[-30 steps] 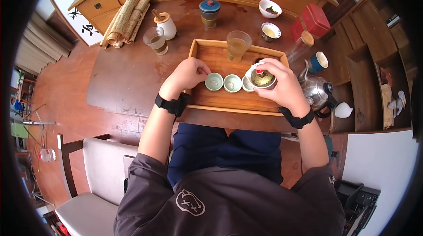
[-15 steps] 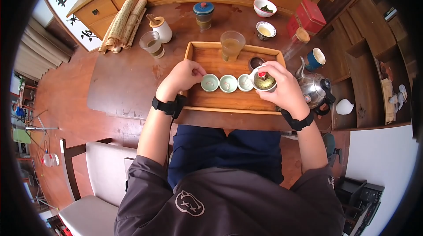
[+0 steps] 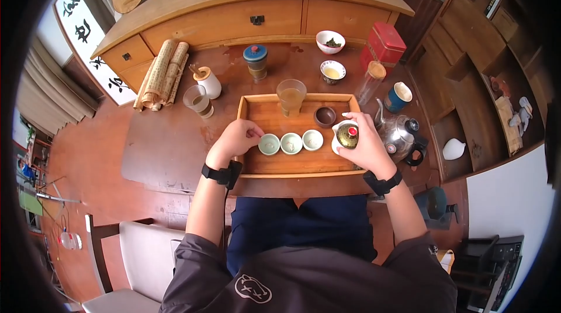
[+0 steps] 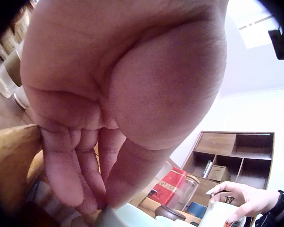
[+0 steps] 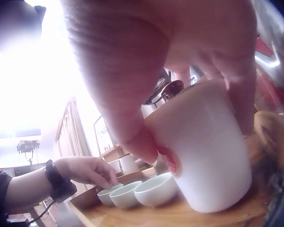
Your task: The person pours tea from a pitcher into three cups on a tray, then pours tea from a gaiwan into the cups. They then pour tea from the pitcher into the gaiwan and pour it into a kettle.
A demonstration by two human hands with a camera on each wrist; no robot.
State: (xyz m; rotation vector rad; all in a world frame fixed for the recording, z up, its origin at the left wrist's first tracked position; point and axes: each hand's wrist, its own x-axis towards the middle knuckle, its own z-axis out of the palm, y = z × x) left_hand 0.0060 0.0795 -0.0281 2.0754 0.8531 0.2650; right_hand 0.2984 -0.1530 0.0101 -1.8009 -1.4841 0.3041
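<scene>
In the head view, three pale green cups [image 3: 291, 143] stand in a row on the wooden tray [image 3: 280, 174]. My left hand [image 3: 235, 139] has thumb and fingertips together at the rim of the leftmost cup [image 3: 269, 144], pinching it; the left wrist view shows them meeting at a pale rim [image 4: 137, 216]. My right hand [image 3: 369, 145] grips a white vessel with a dark lid and red knob [image 3: 347, 136] at the tray's right side. In the right wrist view that white vessel [image 5: 208, 151] looks nearly upright, low over the tray, beside the cups [image 5: 156, 190]; contact with the tray is unclear.
Behind the cups are a glass of tea [image 3: 291, 98] and a small brown bowl [image 3: 325, 117]. A metal kettle [image 3: 398, 138] and blue cup [image 3: 400, 97] are right of the tray. Farther back stand two bowls, a red tin [image 3: 383, 45] and a lidded cup [image 3: 256, 63].
My right hand has moved the white vessel right, away from the third cup, and it is less tilted. My left hand remains at the leftmost cup. The head view has tilted up.
</scene>
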